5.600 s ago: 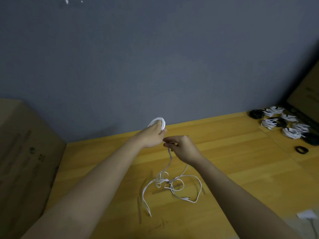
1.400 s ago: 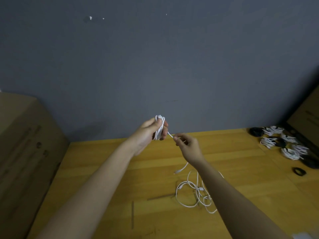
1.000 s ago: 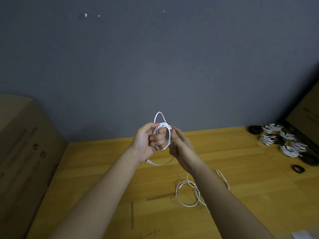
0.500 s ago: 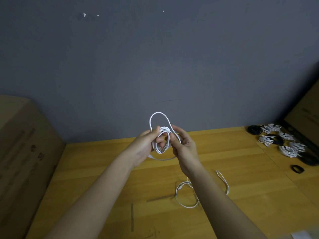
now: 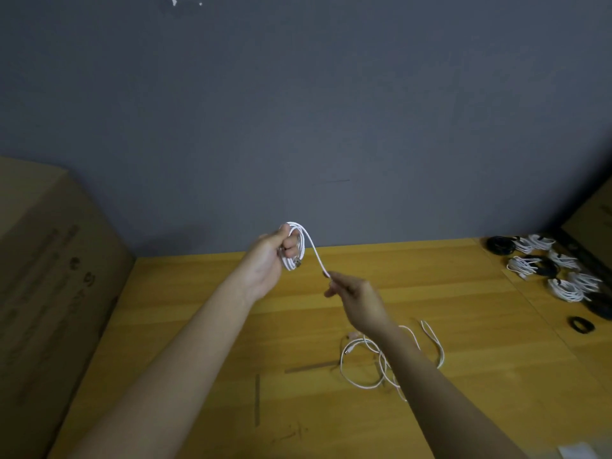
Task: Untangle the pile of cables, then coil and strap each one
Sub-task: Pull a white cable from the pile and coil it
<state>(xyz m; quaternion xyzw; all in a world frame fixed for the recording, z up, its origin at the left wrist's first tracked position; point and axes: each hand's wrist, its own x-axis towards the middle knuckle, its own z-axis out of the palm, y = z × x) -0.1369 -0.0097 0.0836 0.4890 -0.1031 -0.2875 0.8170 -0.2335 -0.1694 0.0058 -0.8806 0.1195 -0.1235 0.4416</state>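
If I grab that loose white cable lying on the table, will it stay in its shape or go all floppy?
Probably floppy: the loose white cable lies in limp, overlapping loops on the table. It looks thin, so likely light. Lifted at one spot, the loops would probably dangle and snag, much as the white cable droops between the left hand and right hand.
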